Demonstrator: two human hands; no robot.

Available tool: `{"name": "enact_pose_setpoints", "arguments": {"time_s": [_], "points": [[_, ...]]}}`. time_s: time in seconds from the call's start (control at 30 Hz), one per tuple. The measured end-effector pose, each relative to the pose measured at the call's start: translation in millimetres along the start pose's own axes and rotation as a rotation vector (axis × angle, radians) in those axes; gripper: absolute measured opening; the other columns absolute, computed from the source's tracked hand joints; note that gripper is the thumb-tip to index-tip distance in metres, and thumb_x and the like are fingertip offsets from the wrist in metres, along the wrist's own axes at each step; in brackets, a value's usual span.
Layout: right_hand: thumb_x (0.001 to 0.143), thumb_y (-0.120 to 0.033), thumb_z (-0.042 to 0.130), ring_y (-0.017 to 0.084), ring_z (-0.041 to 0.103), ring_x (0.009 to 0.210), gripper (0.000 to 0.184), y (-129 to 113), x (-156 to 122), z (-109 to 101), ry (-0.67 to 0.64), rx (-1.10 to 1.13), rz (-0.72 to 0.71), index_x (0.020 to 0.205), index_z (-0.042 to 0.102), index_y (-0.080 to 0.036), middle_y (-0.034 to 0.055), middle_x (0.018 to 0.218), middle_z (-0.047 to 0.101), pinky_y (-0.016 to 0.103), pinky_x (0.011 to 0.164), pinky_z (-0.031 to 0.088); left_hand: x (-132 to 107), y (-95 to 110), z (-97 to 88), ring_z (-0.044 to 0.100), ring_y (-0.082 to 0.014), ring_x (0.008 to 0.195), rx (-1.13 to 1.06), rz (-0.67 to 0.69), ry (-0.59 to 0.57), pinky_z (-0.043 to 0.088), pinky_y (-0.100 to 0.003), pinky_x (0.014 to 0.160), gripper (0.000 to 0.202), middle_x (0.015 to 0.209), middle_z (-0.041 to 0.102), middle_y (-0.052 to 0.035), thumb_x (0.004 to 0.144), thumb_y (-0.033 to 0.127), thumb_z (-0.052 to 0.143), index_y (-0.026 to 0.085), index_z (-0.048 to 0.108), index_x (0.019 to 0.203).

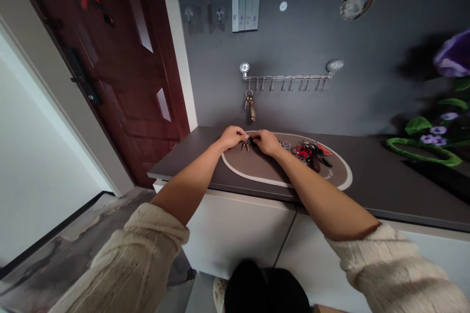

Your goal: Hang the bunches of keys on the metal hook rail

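Over the brown oval mat (257,171), both hands meet at a small bunch of keys (246,145). My left hand (233,137) is closed, its fingertips pinching the bunch from the left side. From the right, my right hand (267,142) closes on a small dark piece at the same bunch; its fingers partly hide that piece. To the right on the mat lies a pile of keys (315,155) with red and dark fobs, and a metal key ring (286,145) sits between the pile and my right hand.
A chrome hook rail (288,78) is fixed to the grey wall, with a bunch of keys and a brown fob (251,108) on its left hook. Purple artificial flowers (436,134) stand at the right of the dark countertop (370,200). A dark red door (121,58) is at left.
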State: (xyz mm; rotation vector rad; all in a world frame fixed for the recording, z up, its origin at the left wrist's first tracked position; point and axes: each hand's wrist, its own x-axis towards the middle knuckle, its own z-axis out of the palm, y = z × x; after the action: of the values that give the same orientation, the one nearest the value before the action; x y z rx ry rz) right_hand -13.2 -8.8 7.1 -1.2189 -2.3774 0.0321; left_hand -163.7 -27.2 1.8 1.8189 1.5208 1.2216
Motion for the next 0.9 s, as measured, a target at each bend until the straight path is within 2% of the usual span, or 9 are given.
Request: {"name": "enact_pose_setpoints", "arguments": {"time_s": [0.47, 0.67, 0.9], "points": [[0.071, -0.013, 0.052, 0.016, 0.058, 0.085, 0.023, -0.8, -1.3, -1.0, 0.012, 0.163, 0.037, 0.090, 0.065, -0.017, 0.0064, 0.092, 0.065, 0.023, 0.075, 0.039, 5.7, -3.4, -3.5, 0.045, -0.0061, 0.052, -0.377, -0.061, 0.015, 0.036, -0.022, 0.056, 0.018, 0.058, 0.058, -0.0008, 0.060, 0.026, 0.065, 0.011, 0.063, 0.070], [0.069, -0.013, 0.053, 0.011, 0.057, 0.075, 0.020, 0.9, 1.3, 3.6, 0.055, 0.501, 0.051, 0.086, 0.063, -0.015, 0.0041, 0.086, 0.065, 0.023, 0.074, 0.041, 6.3, -1.1, -5.6, 0.046, -0.0055, 0.053, -0.464, -0.056, 0.020, 0.035, -0.021, 0.054, 0.022, 0.064, 0.059, -0.0022, 0.060, 0.029, 0.066, 0.012, 0.063, 0.073], [0.068, -0.017, 0.054, 0.009, 0.055, 0.069, 0.020, -9.6, -2.2, -3.8, 0.035, 0.972, 0.059, 0.086, 0.059, -0.012, 0.0049, 0.083, 0.063, 0.023, 0.072, 0.042, 7.4, -0.4, -6.0, 0.048, -0.0055, 0.055, -0.592, -0.050, 0.023, 0.037, -0.021, 0.055, 0.019, 0.064, 0.058, -0.0016, 0.061, 0.026, 0.065, 0.012, 0.061, 0.072]]}}
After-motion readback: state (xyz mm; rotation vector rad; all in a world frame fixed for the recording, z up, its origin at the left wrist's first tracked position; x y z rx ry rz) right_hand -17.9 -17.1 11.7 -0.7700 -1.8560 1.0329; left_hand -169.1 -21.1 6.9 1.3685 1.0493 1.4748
